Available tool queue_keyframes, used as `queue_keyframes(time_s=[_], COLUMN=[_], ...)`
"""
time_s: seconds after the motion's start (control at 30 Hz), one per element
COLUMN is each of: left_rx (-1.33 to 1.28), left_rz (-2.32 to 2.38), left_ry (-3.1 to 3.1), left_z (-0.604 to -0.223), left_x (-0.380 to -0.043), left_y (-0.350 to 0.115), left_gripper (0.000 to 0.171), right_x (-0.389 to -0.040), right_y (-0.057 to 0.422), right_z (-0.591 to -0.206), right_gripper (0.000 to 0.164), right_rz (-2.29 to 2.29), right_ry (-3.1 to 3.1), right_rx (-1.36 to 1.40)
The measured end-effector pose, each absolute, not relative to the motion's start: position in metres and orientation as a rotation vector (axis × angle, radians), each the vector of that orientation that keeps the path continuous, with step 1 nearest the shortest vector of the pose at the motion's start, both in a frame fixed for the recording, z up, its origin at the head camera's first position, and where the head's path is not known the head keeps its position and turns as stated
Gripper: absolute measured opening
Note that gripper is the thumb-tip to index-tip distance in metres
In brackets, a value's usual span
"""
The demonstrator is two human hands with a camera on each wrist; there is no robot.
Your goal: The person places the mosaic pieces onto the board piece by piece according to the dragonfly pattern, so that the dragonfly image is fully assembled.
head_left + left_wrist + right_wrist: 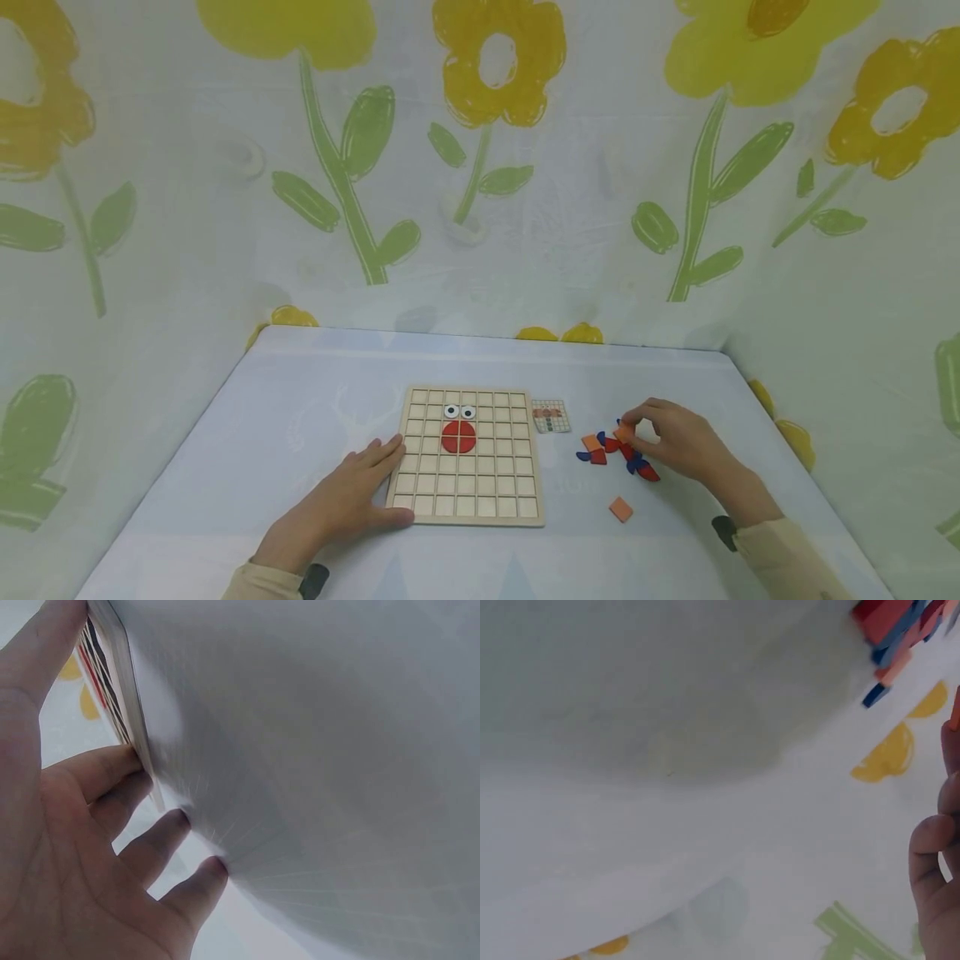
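Toward the right edge of the pale surface [637,558], the right hand [678,437] pinches what seems an orange square tile [622,432], with the squarish light-wood grid board [486,484] lying to its left, nearer the left hand [348,493], whose extended fingers merely touch its left edge.

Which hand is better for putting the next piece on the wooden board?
Probably the right hand: it pinches an orange piece, beside the other loose pieces. The left hand rests at the left edge of the board, away from those pieces, so it looks better for steadying.
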State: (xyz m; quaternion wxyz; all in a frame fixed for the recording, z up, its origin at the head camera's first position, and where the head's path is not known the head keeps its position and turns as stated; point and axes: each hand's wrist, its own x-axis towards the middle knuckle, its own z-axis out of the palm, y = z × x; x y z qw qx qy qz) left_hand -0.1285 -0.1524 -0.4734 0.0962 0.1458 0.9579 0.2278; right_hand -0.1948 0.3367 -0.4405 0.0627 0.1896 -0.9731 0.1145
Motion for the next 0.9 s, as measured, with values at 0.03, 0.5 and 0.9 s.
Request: queue_keyframes(time_s=[0.03, 0.5, 0.9], left_rx=[0.430, 0.431, 0.436], left_rz=[0.673, 0.676, 0.668], left_ry=[2.837, 2.833, 2.836], left_z=[-0.473, -0.473, -0.476], left_x=[-0.128, -0.128, -0.129], left_y=[-0.152, -0.152, -0.153], left_gripper=[0.105, 0.105, 0.105], right_x=[-0.195, -0.206, -0.216], right_y=[0.333, 0.285, 0.245], right_z=[-0.440, -0.446, -0.447], right_gripper=[0.022, 0.029, 0.024], right_rz=[0.344, 0.418, 0.427], right_ry=[-2.919, -2.651, -2.593], right_rx=[0.595, 0.855, 0.928])
